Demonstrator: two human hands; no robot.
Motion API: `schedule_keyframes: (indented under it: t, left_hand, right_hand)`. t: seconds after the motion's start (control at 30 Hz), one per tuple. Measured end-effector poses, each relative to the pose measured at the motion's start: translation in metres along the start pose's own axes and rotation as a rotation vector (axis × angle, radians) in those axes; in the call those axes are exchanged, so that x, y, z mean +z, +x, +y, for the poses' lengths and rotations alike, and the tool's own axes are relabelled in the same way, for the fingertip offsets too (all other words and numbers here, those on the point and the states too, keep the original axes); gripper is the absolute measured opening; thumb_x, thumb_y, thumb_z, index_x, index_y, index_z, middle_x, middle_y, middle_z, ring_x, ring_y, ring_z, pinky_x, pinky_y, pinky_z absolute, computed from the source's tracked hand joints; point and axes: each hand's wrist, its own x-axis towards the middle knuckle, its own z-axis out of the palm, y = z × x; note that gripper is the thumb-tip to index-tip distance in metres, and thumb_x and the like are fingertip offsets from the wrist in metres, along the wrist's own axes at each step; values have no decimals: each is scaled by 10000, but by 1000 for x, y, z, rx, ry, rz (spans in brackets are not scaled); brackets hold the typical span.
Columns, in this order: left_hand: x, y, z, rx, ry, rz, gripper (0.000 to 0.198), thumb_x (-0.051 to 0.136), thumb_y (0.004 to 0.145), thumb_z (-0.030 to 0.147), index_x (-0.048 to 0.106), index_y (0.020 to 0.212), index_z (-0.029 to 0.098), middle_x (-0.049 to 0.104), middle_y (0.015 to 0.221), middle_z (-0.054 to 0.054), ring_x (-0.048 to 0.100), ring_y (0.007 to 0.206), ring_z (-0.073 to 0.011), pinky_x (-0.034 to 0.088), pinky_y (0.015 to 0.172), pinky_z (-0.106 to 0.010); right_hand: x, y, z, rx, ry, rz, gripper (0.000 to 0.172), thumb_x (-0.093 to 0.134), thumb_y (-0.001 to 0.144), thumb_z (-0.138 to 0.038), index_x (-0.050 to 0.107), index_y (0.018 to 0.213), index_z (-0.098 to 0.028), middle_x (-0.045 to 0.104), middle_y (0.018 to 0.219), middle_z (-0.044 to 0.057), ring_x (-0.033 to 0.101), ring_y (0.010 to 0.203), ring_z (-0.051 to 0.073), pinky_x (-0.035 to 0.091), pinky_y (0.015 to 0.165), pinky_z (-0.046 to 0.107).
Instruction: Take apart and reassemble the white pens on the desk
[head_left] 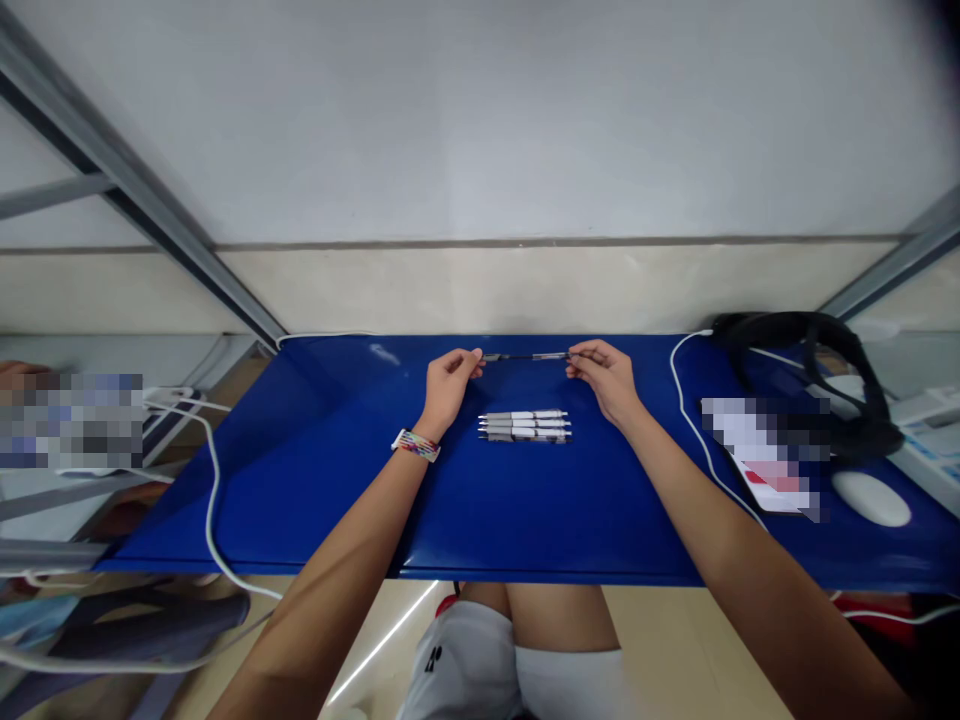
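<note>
Closest of all, two bare arms (341,560), reaching up from seven and five o'clock, with white shorts (472,660) down low at six. Round the left wrist, a bright band (416,445). Pinching one thin pen (525,357) by both ends: left hand (455,378) at its nine o'clock end, right hand (601,380) at its three o'clock end, thumb and fingers pressed together on each. Held straight across, long way from nine to three. Hard to tell whether touching the blue bench (555,520) or lifted a little. Just toward six o'clock from that pen, four more pens (525,424) on the bench, side by side, also lying nine to three, the same way as the held one. About as near to one hand as to the other. Farther off, between three and four o'clock, a phone (772,495), a white mouse (872,498) and a black headset (866,435).
</note>
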Motion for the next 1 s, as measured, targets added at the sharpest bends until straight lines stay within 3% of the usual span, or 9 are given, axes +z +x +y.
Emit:
schedule_keyframes:
  t: [1.0]
  left_hand:
    - [2,0,-2,-10,27,-9,506,789,912,670,744,725,202,756,780,-56,669,721,-189,550,730,-326]
  right_hand:
    - [1,1,1,0,-32,-7,348,964,708,-458,794,918,-239,763,796,13,715,707,184,613,723,366]
